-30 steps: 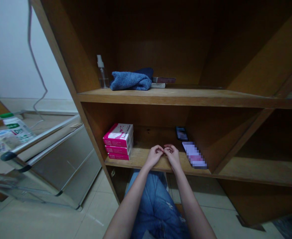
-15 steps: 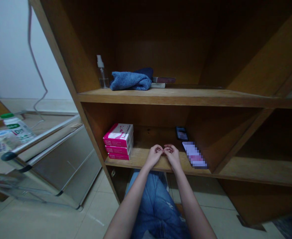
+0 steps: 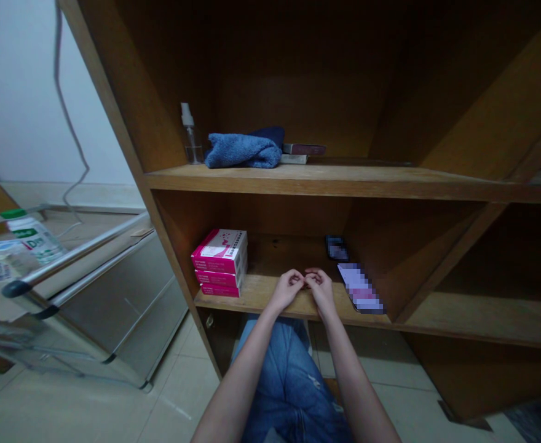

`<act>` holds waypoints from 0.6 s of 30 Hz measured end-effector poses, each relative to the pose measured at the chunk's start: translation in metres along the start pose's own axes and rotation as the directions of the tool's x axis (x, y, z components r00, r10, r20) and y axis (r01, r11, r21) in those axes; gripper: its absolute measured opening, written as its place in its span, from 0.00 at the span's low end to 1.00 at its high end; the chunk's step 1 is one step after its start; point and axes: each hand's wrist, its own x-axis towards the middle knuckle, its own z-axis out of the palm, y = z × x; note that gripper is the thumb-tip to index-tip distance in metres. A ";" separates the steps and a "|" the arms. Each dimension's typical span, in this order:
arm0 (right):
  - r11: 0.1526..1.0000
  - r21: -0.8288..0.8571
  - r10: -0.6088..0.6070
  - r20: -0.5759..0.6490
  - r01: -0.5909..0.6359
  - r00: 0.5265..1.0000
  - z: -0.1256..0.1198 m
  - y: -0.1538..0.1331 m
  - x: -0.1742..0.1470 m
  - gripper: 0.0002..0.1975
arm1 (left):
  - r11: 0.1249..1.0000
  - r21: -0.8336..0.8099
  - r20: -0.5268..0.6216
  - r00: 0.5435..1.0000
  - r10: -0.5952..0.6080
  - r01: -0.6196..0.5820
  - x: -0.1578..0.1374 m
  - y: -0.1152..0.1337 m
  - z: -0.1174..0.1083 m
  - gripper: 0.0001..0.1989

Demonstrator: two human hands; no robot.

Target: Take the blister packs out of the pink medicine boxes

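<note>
My left hand (image 3: 289, 287) and my right hand (image 3: 319, 287) meet fingertip to fingertip just over the front of the lower wooden shelf (image 3: 261, 294). Both have curled fingers, with thumb and forefinger pinched together. Anything between the fingertips is too small or too hidden to make out. Left of my hands stands a stack of pink and white boxes (image 3: 219, 261). To the right of them lies a phone (image 3: 360, 288) with a lit, blurred screen, and behind it a smaller dark device (image 3: 336, 247).
On the upper shelf (image 3: 270, 184) are a clear spray bottle (image 3: 192, 138), a folded blue towel (image 3: 245, 151) and thin flat boxes (image 3: 304, 149). At left, a metal-framed cart (image 3: 114, 307) carries a white bottle with a green cap (image 3: 33, 237). My jeans-clad legs are under the lower shelf.
Very little differs. My fingers have shifted slightly where they meet, and the view has moved a touch. The boxes and phone lie where they were.
</note>
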 end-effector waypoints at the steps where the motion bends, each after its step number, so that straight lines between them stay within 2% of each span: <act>1: 1.000 -0.003 -0.001 -0.003 0.001 1.000 0.000 0.001 0.000 0.09 | 1.000 0.003 0.005 1.000 0.001 -0.001 0.000 0.000 0.000 0.01; 10: 0.999 -0.029 0.017 -0.029 -0.018 0.999 -0.001 0.007 0.005 0.10 | 1.000 -0.003 -0.007 1.000 0.000 0.000 0.001 -0.008 -0.001 0.01; 18: 1.000 -0.001 -0.003 -0.167 0.003 0.986 -0.003 0.024 0.045 0.22 | 0.995 -0.097 -0.066 0.997 -0.026 0.020 0.006 -0.012 0.000 0.02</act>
